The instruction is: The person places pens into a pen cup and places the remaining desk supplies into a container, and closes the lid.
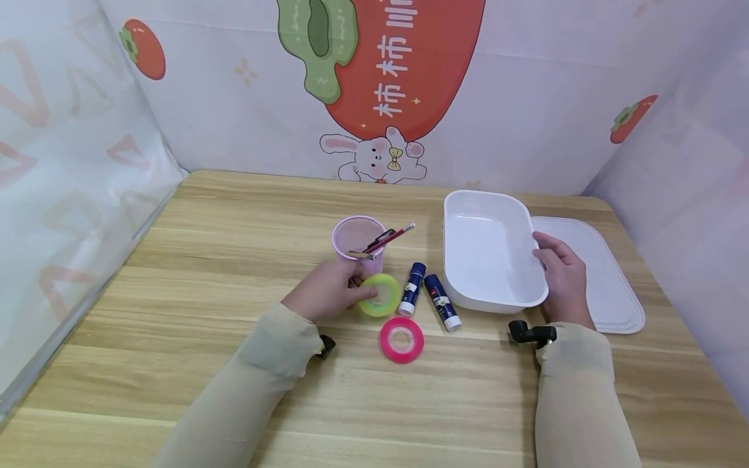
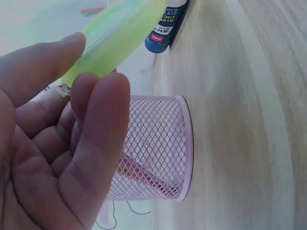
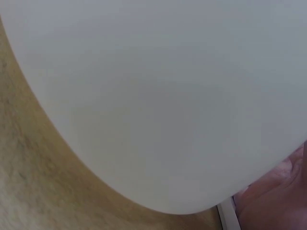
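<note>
My left hand (image 1: 330, 291) pinches a yellow-green tape roll (image 1: 393, 305) between thumb and fingers, raised in front of the pink mesh pen cup (image 2: 156, 143). A red pencil (image 1: 394, 238) and a few other slim items lean out of that cup. On the right, my right hand (image 1: 564, 276) grips the right rim of a white plastic box (image 1: 482, 253), whose inside is bare. The box's outer wall (image 3: 158, 110) fills most of the right wrist view, with only part of the hand showing at the lower right.
Two blue glue sticks, one (image 1: 412, 289) nearer the cup and one (image 1: 443, 303) nearer the box, lie on the wooden table (image 1: 175, 312). A pink-red tape roll (image 1: 401, 340) lies in front of them. A white lid (image 1: 614, 286) lies flat right of the box.
</note>
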Motion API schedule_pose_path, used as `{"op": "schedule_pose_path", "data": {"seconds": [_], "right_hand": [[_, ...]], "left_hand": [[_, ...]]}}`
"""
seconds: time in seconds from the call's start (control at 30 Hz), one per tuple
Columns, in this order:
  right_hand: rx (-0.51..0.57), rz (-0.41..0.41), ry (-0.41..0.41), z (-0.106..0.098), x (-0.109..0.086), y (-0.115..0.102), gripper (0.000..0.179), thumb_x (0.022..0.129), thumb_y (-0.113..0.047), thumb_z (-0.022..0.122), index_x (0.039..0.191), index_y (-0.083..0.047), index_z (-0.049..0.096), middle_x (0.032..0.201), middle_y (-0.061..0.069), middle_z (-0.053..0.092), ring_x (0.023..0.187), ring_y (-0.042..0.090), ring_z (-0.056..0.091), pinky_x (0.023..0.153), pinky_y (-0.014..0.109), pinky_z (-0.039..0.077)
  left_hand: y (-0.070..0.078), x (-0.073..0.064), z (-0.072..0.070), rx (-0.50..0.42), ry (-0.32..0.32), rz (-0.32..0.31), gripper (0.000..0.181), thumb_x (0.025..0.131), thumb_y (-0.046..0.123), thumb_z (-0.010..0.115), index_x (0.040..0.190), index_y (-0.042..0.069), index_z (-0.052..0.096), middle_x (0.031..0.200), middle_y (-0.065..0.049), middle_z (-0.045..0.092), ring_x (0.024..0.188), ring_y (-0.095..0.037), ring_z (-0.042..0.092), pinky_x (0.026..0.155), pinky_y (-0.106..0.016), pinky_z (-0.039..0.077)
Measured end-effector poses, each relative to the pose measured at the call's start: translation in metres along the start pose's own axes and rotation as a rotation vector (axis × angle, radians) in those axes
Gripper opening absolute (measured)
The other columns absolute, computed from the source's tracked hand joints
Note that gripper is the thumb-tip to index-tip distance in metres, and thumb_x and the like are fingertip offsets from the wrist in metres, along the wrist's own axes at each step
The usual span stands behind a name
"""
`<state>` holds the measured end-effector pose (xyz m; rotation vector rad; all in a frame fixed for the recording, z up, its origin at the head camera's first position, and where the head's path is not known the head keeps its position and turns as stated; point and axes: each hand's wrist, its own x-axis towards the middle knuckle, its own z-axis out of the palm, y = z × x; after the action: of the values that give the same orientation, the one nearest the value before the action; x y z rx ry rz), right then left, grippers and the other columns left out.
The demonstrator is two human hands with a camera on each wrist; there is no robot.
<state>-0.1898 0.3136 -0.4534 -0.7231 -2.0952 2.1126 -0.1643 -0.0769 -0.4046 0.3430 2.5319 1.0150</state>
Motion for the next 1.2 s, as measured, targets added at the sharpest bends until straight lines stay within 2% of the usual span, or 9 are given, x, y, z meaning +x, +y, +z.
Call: {"op": "schedule_pose_path", "data": {"seconds": [0.13,0.3,0.43,0.67,0.77,0.87,0.93,1.07,1.2], "right_hand": [[0.011,-0.003,0.001,0.001,0.001,-0.001,0.038,0.104,-0.027,0.055,0.142,-0.026,0.059,0.156,-0.005,0.042,0.144,0.015,0.037,0.102,0.019,0.045],[0.025,-0.004,-0.002,0.002,0.001,-0.002,0.038,0.104,-0.026,0.055,0.142,-0.025,0.059,0.155,-0.004,0.043,0.143,0.015,0.038,0.097,0.017,0.047],[0.037,-0.007,0.000,0.003,0.001,-0.003,0.038,0.104,-0.024,0.055,0.141,-0.024,0.059,0.155,-0.003,0.043,0.143,0.016,0.038,0.094,0.015,0.049],[0.045,-0.008,0.000,0.003,0.000,-0.004,0.038,0.104,-0.023,0.055,0.141,-0.023,0.060,0.154,-0.002,0.044,0.142,0.016,0.039,0.091,0.013,0.050],[0.045,-0.006,0.003,0.004,-0.001,-0.004,0.037,0.104,-0.023,0.055,0.141,-0.023,0.060,0.154,-0.003,0.044,0.142,0.016,0.040,0.091,0.013,0.050],[0.050,0.004,0.007,0.003,-0.001,-0.003,0.038,0.103,-0.024,0.056,0.141,-0.024,0.060,0.154,-0.003,0.044,0.141,0.016,0.040,0.089,0.013,0.051],[0.047,0.010,0.010,0.002,0.000,-0.002,0.037,0.104,-0.026,0.056,0.141,-0.025,0.060,0.155,-0.004,0.043,0.141,0.015,0.040,0.086,0.012,0.051],[0.055,0.012,0.010,0.002,0.000,-0.002,0.037,0.103,-0.026,0.056,0.140,-0.025,0.061,0.154,-0.004,0.044,0.141,0.016,0.041,0.085,0.012,0.051],[0.062,0.009,0.013,0.002,0.000,-0.001,0.037,0.103,-0.025,0.056,0.140,-0.024,0.061,0.153,-0.004,0.045,0.140,0.015,0.042,0.085,0.012,0.051]], "left_hand": [[-0.001,0.001,0.002,-0.045,0.021,0.020,0.022,0.089,0.024,0.079,0.106,0.013,0.074,0.085,-0.001,0.066,0.074,-0.018,0.061,0.068,-0.027,0.056],[-0.002,0.001,0.006,-0.123,0.036,0.071,0.023,0.088,0.019,0.079,0.108,0.009,0.074,0.084,-0.001,0.067,0.074,-0.017,0.062,0.068,-0.026,0.057],[-0.002,0.001,0.010,-0.256,0.028,0.101,0.021,0.087,0.014,0.080,0.106,0.008,0.074,0.089,-0.004,0.067,0.078,-0.019,0.063,0.071,-0.027,0.059],[0.002,0.002,0.018,-0.491,0.008,0.046,0.023,0.086,0.011,0.080,0.108,0.010,0.073,0.104,-0.006,0.069,0.091,-0.022,0.066,0.080,-0.030,0.061],[0.002,0.003,0.021,-0.551,0.009,0.072,0.024,0.088,0.009,0.078,0.110,0.007,0.072,0.104,-0.008,0.070,0.090,-0.021,0.068,0.080,-0.034,0.061],[0.003,0.004,0.025,-0.578,0.010,0.132,0.022,0.089,0.007,0.076,0.110,0.003,0.072,0.102,-0.010,0.070,0.087,-0.021,0.068,0.080,-0.035,0.062],[0.004,0.005,0.026,-0.585,0.008,0.150,0.021,0.090,0.007,0.076,0.110,0.003,0.072,0.101,-0.010,0.070,0.085,-0.021,0.068,0.080,-0.035,0.061],[0.009,0.007,0.028,-0.608,-0.001,0.127,0.026,0.090,0.011,0.076,0.115,0.007,0.073,0.105,-0.008,0.071,0.087,-0.023,0.069,0.081,-0.033,0.061],[0.016,0.010,0.032,-0.634,-0.002,0.131,0.030,0.091,0.009,0.075,0.121,0.008,0.071,0.110,-0.007,0.072,0.092,-0.021,0.070,0.082,-0.032,0.061]]}}
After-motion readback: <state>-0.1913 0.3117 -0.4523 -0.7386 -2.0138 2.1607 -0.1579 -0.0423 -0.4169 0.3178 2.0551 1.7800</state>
